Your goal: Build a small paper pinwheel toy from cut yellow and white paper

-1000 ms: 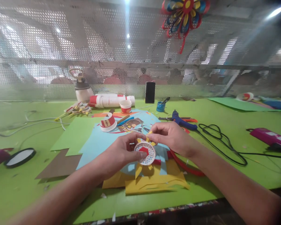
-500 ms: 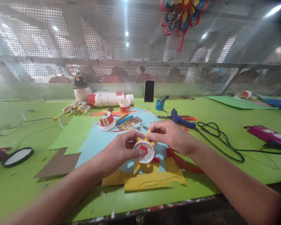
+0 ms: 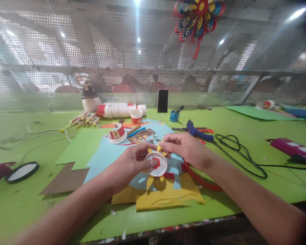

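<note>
A paper turtle point(image 3: 163, 165) is held up over the craft paper: a round white shell dotted in blue, a red shape at its centre, and yellow paper limbs round the edge. My left hand point(image 3: 136, 160) grips the shell from the left, thumb pressed on its face and fingers behind. At the top, my right hand point(image 3: 180, 146) pinches the yellow head piece point(image 3: 159, 147) between thumb and forefinger. Beneath the turtle lie yellow paper point(image 3: 165, 201) and light blue paper point(image 3: 102, 161).
A cut paper cup point(image 3: 117, 134) and another cup point(image 3: 136, 116) stand behind the hands. To the right are a blue glue gun point(image 3: 197, 132), its looping black cord point(image 3: 239, 153) and a red strip point(image 3: 201, 182). A phone point(image 3: 163, 101) stands upright near the perforated screen point(image 3: 117, 81).
The view has shifted slightly. The turtle's face has tipped a little more toward me; both hands keep nearly the same hold on it.
</note>
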Motion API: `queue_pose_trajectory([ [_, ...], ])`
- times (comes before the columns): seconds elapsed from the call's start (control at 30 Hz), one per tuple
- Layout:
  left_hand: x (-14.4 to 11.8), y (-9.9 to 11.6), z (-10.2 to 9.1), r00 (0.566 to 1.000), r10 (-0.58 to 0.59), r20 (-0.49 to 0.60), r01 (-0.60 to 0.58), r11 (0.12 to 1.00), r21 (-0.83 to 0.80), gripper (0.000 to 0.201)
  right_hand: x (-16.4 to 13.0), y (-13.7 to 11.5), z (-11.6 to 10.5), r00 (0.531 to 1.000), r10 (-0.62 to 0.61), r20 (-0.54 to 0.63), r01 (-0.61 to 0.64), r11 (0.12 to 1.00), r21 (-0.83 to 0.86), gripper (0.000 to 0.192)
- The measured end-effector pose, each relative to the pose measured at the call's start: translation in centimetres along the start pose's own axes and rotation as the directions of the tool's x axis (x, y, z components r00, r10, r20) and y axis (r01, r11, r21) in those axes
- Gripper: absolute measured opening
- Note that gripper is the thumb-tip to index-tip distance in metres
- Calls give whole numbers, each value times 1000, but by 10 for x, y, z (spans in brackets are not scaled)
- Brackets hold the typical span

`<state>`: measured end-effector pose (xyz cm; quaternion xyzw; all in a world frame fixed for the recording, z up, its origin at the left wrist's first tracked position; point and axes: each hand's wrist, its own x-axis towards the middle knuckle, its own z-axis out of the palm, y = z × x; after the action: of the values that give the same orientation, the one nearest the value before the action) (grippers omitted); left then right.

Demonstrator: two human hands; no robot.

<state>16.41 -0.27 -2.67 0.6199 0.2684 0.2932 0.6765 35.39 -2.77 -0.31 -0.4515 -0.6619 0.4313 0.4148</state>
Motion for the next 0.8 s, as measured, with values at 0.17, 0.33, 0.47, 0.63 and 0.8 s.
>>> queue_pose_trajectory([
  [0.17,-2,0,1,1000,-8,12,7,997,82,36,1,1,2,1000,6,-11,-7,991,-133,27],
  [0.33,0,0,1,1000,-19,-15,19,999,39,36,1,1,3,999,1,-38,-8,983,-184,26],
  [0.47,1,2,0,999,-8,-50,5,998,-57,33,0,-1,1,998,2,-62,-6,998,-62,25],
  [0.63,1,7,-1,994,0,-106,-21,981,-193,33,2,3,2,991,18,-134,-11,998,59,31],
  [0.8,1,14,-4,976,65,-210,-125,951,-284,30,2,6,7,990,42,-133,-29,994,103,34],
])
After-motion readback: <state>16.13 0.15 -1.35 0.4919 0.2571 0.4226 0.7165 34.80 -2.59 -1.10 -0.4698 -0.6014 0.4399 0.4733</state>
